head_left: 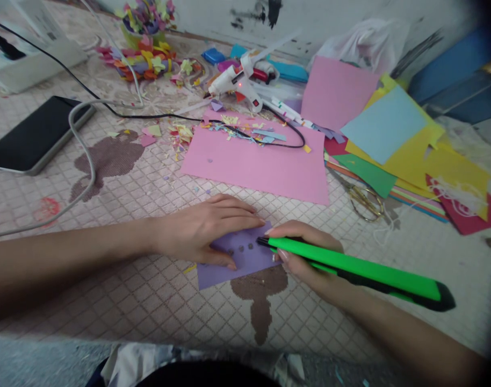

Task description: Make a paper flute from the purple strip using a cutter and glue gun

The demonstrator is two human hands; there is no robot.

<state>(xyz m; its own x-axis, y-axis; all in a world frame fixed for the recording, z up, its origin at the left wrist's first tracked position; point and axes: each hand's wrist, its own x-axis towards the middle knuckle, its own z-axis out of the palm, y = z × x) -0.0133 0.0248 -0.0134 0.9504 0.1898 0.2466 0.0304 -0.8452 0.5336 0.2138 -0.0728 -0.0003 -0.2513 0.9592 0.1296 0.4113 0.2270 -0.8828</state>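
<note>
A small purple sheet of paper [245, 263] lies on the patterned tablecloth, with a short row of dark round spots near its middle. My left hand [213, 226] rests flat on the paper's upper left, thumb and fingers spread around the spots. In my right hand [305, 252] is a long green-and-black pen-like tool [354, 263], gripped near its front end. Its narrow black tip is right by the row of spots; I cannot tell whether it touches the paper. The tool's back end points to the lower right, over my forearm.
Behind lies a pink sheet [257, 166] with paper scraps and a black cable. A white glue gun [237, 80] stands beyond it. Gold-handled scissors [364, 201] and stacked coloured papers [410, 134] are at right. A phone [38, 134] and a white cable [90, 161] occupy the left.
</note>
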